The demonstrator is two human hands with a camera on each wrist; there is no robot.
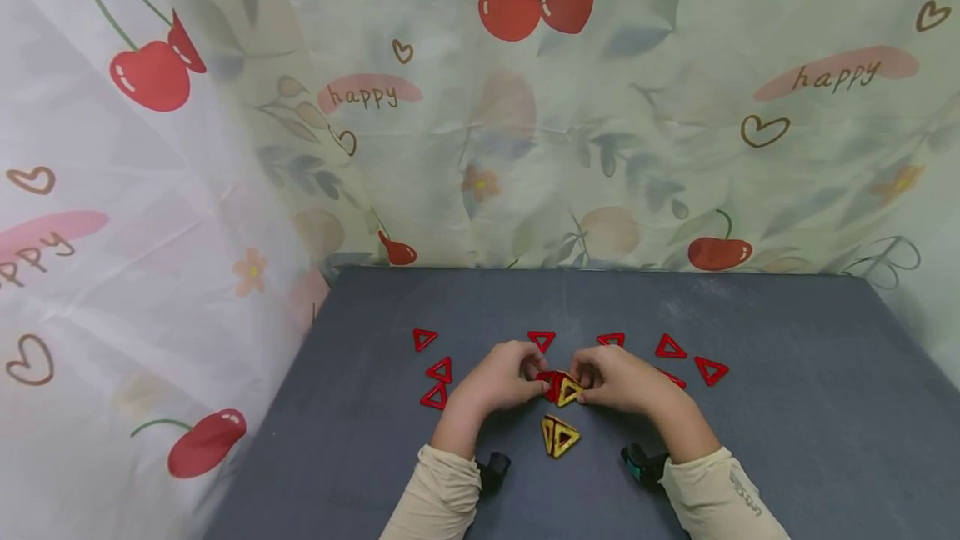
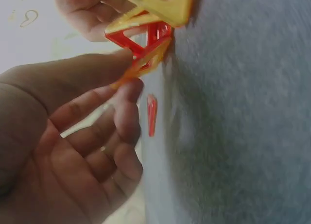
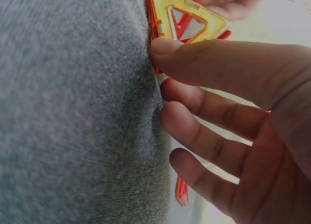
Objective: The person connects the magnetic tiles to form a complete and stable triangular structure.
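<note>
Pinching a red-and-yellow triangle cluster (image 1: 555, 385) from opposite sides, both hands (image 1: 506, 377) (image 1: 621, 380) sit near yellow triangles (image 1: 557, 437).

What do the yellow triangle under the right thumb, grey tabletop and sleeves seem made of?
Yellow triangle: probably plastic, glossy, translucent; bright highlights along its rim.
Grey tabletop: seems covered in matte fabric; fine weave-like grain.
Sleeves: likely soft cloth, matte; bunched wrinkles, fibre unclear.
</note>
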